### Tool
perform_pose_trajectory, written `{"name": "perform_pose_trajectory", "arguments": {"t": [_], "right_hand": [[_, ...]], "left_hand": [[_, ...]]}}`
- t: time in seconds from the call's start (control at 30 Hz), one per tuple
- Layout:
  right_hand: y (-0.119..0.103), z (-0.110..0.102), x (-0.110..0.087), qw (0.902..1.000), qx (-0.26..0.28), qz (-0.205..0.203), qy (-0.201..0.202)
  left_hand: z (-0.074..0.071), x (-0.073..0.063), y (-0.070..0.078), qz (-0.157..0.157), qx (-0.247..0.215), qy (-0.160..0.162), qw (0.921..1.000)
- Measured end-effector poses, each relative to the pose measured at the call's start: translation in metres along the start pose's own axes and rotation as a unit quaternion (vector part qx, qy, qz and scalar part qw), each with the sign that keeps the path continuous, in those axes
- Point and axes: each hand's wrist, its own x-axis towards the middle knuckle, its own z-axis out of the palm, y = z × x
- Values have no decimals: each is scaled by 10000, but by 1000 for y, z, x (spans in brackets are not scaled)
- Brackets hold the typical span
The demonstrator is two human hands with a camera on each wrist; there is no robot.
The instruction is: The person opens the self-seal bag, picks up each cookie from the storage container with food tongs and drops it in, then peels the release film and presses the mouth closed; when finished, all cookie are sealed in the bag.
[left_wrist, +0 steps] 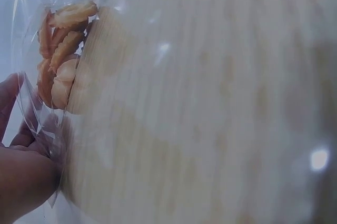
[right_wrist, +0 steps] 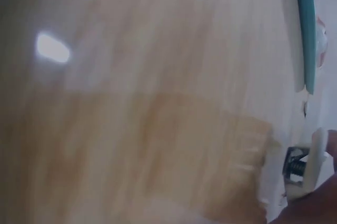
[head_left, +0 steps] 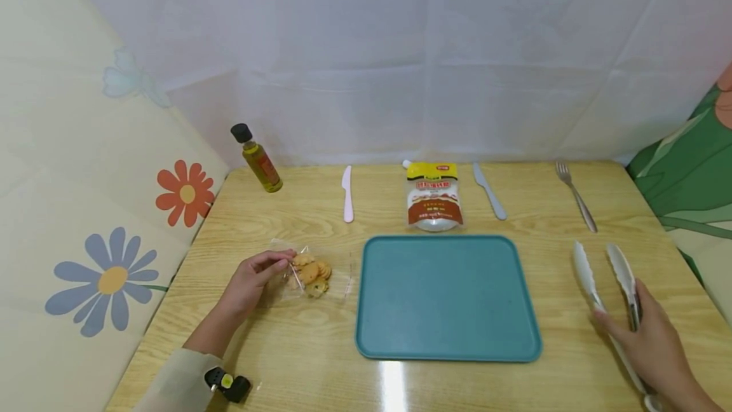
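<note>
On the left of the table, my left hand (head_left: 254,281) pinches the edge of a clear plastic bag (head_left: 341,270) of cookies (head_left: 311,274). The left wrist view shows the cookies (left_wrist: 63,50) through the film, with the thumb and fingers at the bag's side. At the far right, my right hand (head_left: 652,336) grips a pair of metal tongs (head_left: 584,272) with pale scalloped tips. The two tong arms stand apart, pointing away from me, with nothing between them. Only the tongs' spring end (right_wrist: 315,166) shows in the right wrist view.
A teal tray (head_left: 448,360) lies between the hands. Behind it stand a yellow and red pouch (head_left: 434,199) and a grey knife (head_left: 489,191). A pink knife (head_left: 347,194), an oil bottle (head_left: 262,164) and a fork (head_left: 576,197) are also along the back, before a white cloth (head_left: 343,62).
</note>
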Motion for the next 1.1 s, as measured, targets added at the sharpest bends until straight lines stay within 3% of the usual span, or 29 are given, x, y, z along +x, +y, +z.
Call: {"name": "perform_pose_trajectory", "arguments": {"t": [0.33,0.5,0.77,0.97,1.1], "right_hand": [[10,0,1,9997,-2,-241,49],[7,-1,1,9999,29,-62,-96],[10,-4,3,9998,-44,-175,-35],[9,-7,5,9996,-226,-126,-60],[4,-11,5,9992,-296,-273,-43]], "left_hand": [[2,0,3,-118,158,67,9998],[3,-1,5,-91,213,49,9997],[3,1,10,93,797,-98,9967],[5,3,17,412,1682,-187,9847],[9,2,22,908,2443,-141,9653]]}}
